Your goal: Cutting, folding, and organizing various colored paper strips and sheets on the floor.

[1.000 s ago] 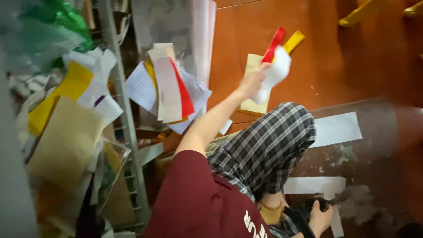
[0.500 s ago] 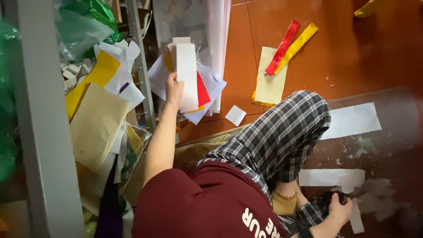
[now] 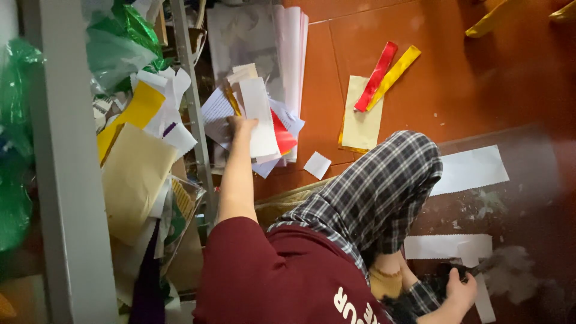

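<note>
On the paper pile (image 3: 264, 129), left hand (image 3: 240, 125) rests flat.

Lighting is moderate and even, indoor, with no single source in view. The red-brown floor (image 3: 468, 90) carries a soft sheen toward 1 o'clock, without hard glare. The frame dims at 4 to 5 o'clock, where a hazy grey smear veils the floor beside the right hand (image 3: 461, 292). The grey metal post (image 3: 66, 180) at 9 o'clock is close to the lens and soft. The paper stack (image 3: 258, 120) under the left hand (image 3: 241, 125) at 11 o'clock reads sharp. Green plastic (image 3: 120, 42) at 10 o'clock shows small highlights. Shadows are shallow and diffuse.
</note>
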